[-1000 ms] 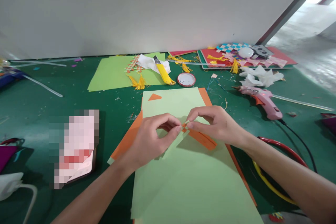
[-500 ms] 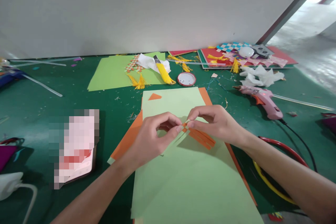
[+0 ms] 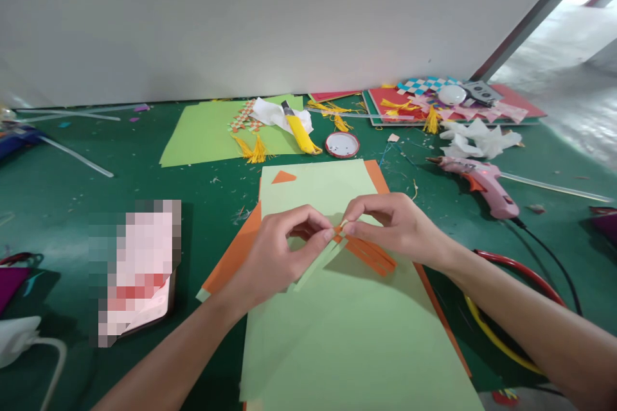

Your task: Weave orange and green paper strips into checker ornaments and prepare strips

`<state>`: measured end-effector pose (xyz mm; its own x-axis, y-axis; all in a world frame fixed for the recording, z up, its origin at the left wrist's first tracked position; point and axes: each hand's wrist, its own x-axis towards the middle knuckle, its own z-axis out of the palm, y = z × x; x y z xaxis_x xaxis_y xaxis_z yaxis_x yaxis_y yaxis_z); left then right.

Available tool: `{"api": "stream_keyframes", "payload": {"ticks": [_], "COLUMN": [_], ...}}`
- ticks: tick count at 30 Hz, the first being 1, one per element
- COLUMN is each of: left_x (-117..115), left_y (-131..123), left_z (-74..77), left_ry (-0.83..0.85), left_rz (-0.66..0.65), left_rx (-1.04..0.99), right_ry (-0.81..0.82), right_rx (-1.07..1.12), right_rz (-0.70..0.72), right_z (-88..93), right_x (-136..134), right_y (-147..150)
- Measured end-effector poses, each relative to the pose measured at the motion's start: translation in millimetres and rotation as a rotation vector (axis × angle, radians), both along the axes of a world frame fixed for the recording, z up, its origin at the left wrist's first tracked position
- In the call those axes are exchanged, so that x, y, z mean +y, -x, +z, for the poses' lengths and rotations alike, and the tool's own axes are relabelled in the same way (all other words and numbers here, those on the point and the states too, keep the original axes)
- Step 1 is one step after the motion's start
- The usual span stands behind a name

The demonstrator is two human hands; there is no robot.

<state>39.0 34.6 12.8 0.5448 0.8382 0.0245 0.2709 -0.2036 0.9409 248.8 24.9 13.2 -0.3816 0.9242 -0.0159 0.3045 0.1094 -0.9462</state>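
Between my fingertips is a small weave of orange and pale green paper strips [image 3: 370,253]. My left hand [image 3: 292,247] pinches its left side with thumb and forefinger. Closed on its right side is my right hand [image 3: 393,225], also in a pinch. Loose orange strip ends hang down to the right, and pale green ends slant down to the left beneath my left hand. Both hands hover over a stack of pale green paper [image 3: 357,340], with orange sheets [image 3: 236,250] sticking out from under it. A small orange scrap [image 3: 283,177] lies near the stack's top edge.
A pink glue gun [image 3: 482,186] with a black cord lies at the right. Scissors with red and yellow handles [image 3: 511,270] are partly under my right forearm. A phone [image 3: 144,276] lies left. Behind are a yellow cutter [image 3: 301,130], a round lid [image 3: 342,144] and tassels [image 3: 255,151].
Pale green strip ends now show more plainly, slanting down-left beneath my left hand. Both hands keep nearly the same place and pinch.
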Motion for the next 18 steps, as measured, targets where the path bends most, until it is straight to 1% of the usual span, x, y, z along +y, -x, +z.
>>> {"api": "stream_keyframes", "payload": {"ticks": [12,15,18], "left_x": [-0.7,-0.7,-0.5], "left_y": [-0.6,-0.3,0.9], "left_z": [0.3,1.0,3.0], "left_ry": [-0.002,0.016,0.026], "left_rz": [-0.035,-0.051,-0.07], "left_rx": [0.018,0.016,0.022], "right_ry": [-0.062,-0.034,0.041], "right_rx": [-0.021,0.017,0.108], "right_rz": [-0.013,-0.003,0.012], "right_z": [3.3,2.7,2.2], "right_x": [-3.8,-3.4,-1.3], "right_y": [5.6,5.0,3.3]}}
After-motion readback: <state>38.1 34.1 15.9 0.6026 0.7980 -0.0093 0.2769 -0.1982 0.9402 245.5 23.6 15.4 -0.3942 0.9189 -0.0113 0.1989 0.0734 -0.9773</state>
